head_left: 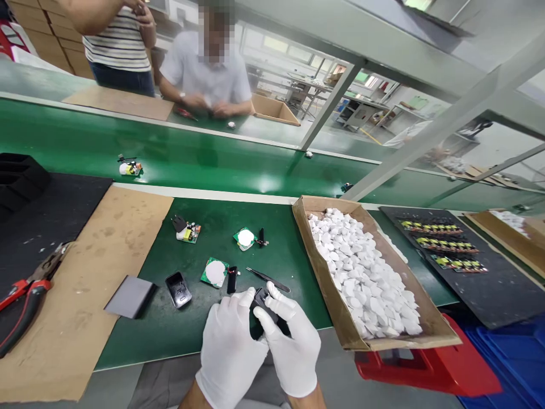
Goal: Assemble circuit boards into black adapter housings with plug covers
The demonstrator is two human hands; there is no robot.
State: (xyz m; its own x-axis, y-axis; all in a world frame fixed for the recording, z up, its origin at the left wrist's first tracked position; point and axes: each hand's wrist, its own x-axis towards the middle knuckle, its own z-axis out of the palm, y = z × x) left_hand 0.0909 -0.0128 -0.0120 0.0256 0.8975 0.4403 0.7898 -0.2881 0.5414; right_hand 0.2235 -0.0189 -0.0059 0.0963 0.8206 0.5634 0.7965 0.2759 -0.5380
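Both my hands wear white gloves and meet over the near edge of the green worktop. My left hand and my right hand grip a small black plastic housing between them, its lower part hidden by the fingers. Just beyond lie black tweezers and a green circuit board with a white round pad, wired to a small black part. Further off sits a similar board. An open black plastic case rests left of my hands.
A cardboard tray of white pieces stands right. Left are a grey block, red-handled pliers and cardboard. A plug with a board lies behind. Boards fill a black panel. Across the green belt, two people are present.
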